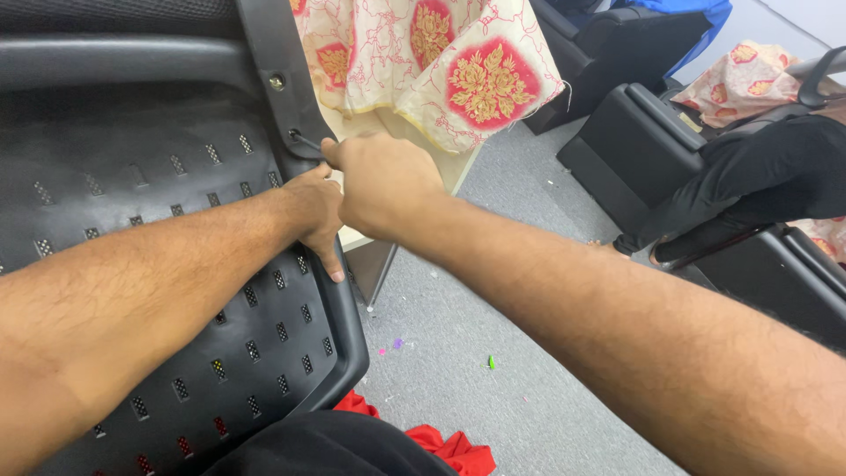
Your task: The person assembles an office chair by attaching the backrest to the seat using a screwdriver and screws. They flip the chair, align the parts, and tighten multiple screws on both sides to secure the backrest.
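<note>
Starting at the left, we have a black perforated chair seat (pixel 176 264) tipped before us, with a black arm bracket (pixel 282 79) running down its edge; one bolt (pixel 277 82) already sits in the upper hole. Our left hand (pixel 313 211) lies on the seat's rim, fingers curled loosely over it, steadying rather than gripping anything loose. Just beside it, our right hand (pixel 383 181) is closed in a fist round a thin dark tool, likely a hex key (pixel 307 141), whose tip meets the lower hole. We judge we are driving the lower bolt; next comes a firm turn with the seat held. Right of that: patterned cloth (pixel 476 70) and grey carpet (pixel 493 291).
</note>
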